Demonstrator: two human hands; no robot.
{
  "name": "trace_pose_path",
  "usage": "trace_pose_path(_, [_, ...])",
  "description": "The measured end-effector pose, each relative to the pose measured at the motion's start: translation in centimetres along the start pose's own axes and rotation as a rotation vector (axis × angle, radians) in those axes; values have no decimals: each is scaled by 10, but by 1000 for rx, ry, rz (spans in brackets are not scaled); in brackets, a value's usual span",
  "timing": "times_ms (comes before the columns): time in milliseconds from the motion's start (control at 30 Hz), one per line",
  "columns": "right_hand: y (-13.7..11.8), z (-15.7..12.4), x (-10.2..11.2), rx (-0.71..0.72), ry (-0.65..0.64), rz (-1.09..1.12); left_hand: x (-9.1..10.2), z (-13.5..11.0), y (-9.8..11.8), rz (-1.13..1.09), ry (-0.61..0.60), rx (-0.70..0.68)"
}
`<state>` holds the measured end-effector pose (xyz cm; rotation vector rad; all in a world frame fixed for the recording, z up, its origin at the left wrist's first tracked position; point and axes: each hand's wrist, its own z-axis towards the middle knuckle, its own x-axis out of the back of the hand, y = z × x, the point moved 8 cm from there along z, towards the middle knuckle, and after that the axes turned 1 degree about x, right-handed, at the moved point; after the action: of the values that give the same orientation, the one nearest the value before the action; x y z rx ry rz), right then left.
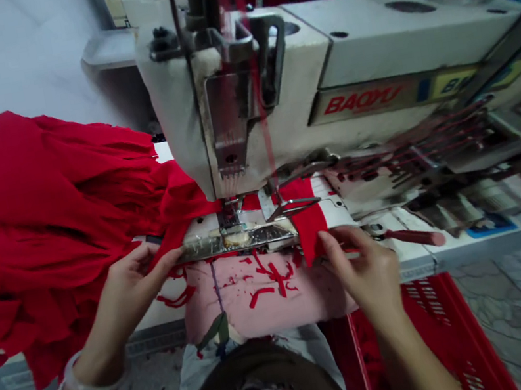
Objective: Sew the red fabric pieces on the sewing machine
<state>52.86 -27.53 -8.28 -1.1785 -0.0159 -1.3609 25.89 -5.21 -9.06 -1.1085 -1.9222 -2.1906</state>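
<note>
A white industrial sewing machine point(368, 64) fills the upper middle, its needle and presser foot point(230, 210) over a shiny plate. A big heap of red fabric point(29, 220) lies to the left and runs under the foot. My left hand point(131, 286) pinches the red fabric just left of the foot, fingers closed on it. My right hand point(365, 267) holds the lower end of a narrow red fabric strip point(307, 220) that hangs down to the right of the foot, fingers pressed on its edge.
A pink cloth point(258, 302) with red fabric scraps lies over my lap below the machine bed. A red plastic crate point(437, 325) stands at the lower right on a tiled floor. A red-handled tool point(412, 237) rests on the white table edge.
</note>
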Motion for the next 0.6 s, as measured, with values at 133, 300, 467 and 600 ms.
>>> trace_pose_path(133, [32, -4, 4, -399, -83, 639, 25, -12, -7, -127, 53, 122])
trace_pose_path(300, [-39, 19, 68, 71, 434, 515, 60, -15, 0, -709, 330, 99])
trace_pose_path(467, [-135, 11, -43, 847, -109, -70, 47, 6, 48, -1310, 229, -158])
trace_pose_path(600, [-123, 5, -71, 860, -168, -59, 3, 8, 95, -756, -26, -482])
